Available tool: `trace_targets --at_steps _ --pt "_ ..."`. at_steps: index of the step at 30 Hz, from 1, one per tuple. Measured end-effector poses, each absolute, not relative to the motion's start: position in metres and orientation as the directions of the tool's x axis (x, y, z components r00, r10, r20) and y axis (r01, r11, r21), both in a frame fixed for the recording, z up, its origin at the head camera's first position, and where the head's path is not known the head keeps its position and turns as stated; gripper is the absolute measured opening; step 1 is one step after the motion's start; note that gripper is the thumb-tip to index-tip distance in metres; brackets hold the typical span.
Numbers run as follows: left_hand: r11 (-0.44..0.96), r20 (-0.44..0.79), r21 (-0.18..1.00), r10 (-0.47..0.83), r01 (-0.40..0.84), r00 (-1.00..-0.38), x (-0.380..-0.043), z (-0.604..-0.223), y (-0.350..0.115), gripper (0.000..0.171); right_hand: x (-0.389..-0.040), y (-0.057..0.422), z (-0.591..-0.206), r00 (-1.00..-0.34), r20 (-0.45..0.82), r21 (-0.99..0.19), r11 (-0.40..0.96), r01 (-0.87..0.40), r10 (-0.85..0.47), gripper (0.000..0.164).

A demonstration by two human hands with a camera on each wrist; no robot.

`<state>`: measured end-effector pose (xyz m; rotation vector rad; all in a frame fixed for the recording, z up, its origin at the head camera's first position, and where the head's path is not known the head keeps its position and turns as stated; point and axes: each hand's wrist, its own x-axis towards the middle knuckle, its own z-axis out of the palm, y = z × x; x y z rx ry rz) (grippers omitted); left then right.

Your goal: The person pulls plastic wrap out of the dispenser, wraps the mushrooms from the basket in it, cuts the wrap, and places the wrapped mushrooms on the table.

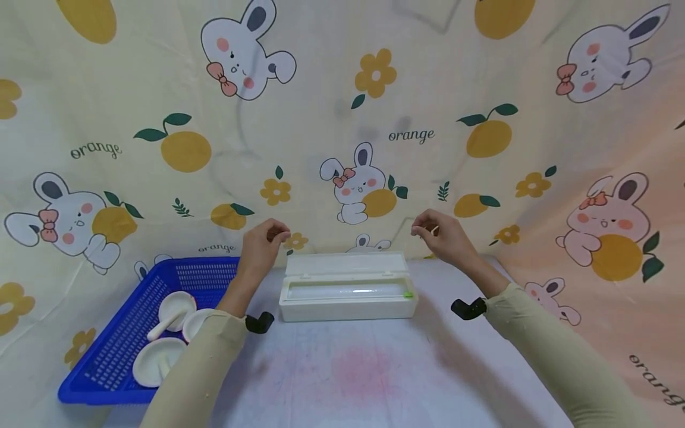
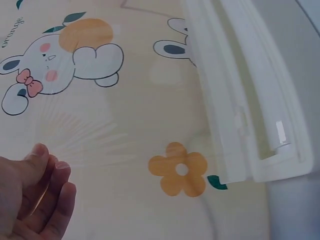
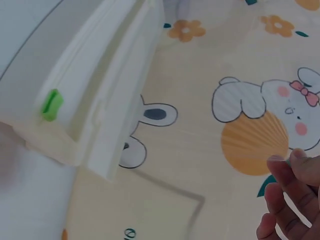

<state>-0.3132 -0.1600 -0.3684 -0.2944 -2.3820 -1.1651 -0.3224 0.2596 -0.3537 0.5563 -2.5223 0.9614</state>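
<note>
Aloft, hands [image 1: 262,251] [image 1: 443,239] clear of box [image 1: 348,312], pinching film edge [image 2: 75,135]

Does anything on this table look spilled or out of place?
A faint pink patch on the whitish tabletop, in front of the open white box. It looks like a stain against the pale surface, though I can't tell whether it's wet.

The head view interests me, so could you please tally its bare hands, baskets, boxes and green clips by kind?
Hands: 2 (left hand, right hand)
Blue basket: 1
White box: 1
Green clip: 1
Total: 5
</note>
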Motion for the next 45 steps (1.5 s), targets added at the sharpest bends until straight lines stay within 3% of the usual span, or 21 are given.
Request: trace_targets --at_steps 12,45 --pt "0.604 0.526 0.682 -0.012 0.413 -0.851 -0.31 -0.347 -0.157 0.013 -0.321 0.261 -0.335 -0.851 0.491 -0.555 0.686 -0.471 -0.187 0.009" --pt "0.562 0.625 0.654 -0.023 0.507 -0.78 -0.303 -0.313 -0.159 0.015 -0.316 0.261 -0.301 -0.769 0.608 -0.536 0.613 -0.58 -0.197 0.01"
